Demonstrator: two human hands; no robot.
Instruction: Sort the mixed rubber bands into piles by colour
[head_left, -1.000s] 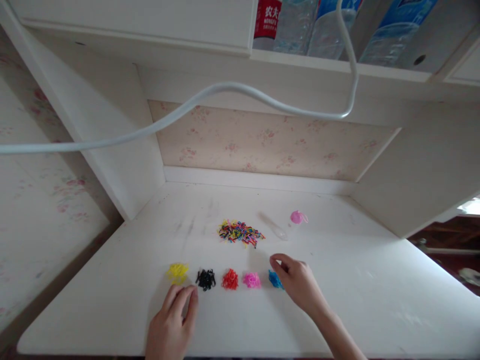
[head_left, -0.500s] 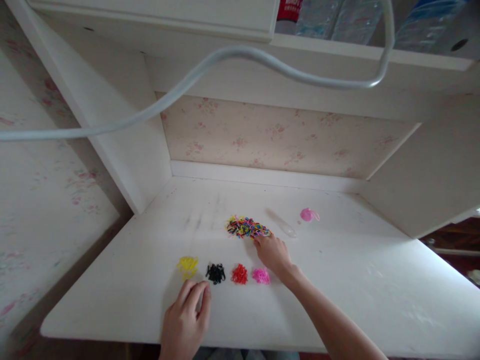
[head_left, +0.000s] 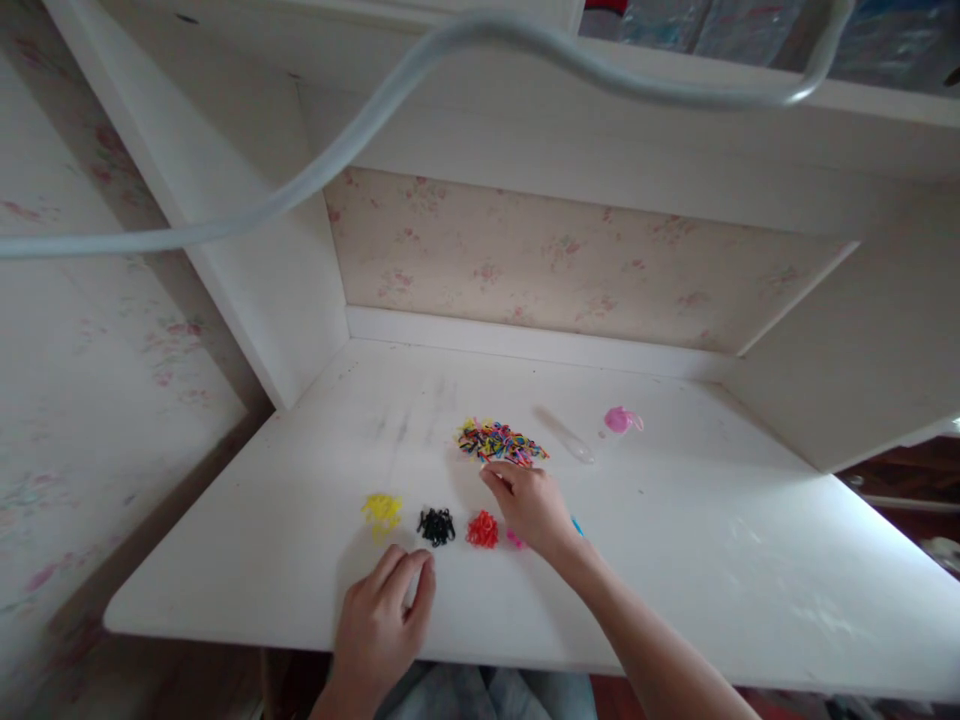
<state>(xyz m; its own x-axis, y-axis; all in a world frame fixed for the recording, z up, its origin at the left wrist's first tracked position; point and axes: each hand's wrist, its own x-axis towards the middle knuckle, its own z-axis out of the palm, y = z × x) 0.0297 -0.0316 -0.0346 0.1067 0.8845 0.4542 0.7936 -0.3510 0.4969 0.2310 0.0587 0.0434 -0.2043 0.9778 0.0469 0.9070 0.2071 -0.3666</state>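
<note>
A mixed pile of small coloured rubber bands lies on the white desk. My right hand is at its near edge, thumb and fingertips pinched together; whatever is between them is too small to make out. In front lie separate heaps of yellow bands, black bands, red bands and pink bands, the last partly hidden by my right hand. A bit of blue shows beside my right wrist. Just in front of the yellow and black heaps, my left hand rests with thumb and fingertips together, their contents hidden.
A clear tube-like object and a pink round item with a loop lie behind and right of the pile. A pale cable crosses above the desk. Shelf panels enclose the desk's back and sides.
My right hand has shifted left along the pile's near edge and now covers part of the pink heap. Blue has come into view by my right wrist. The camera view has tilted slightly down.
</note>
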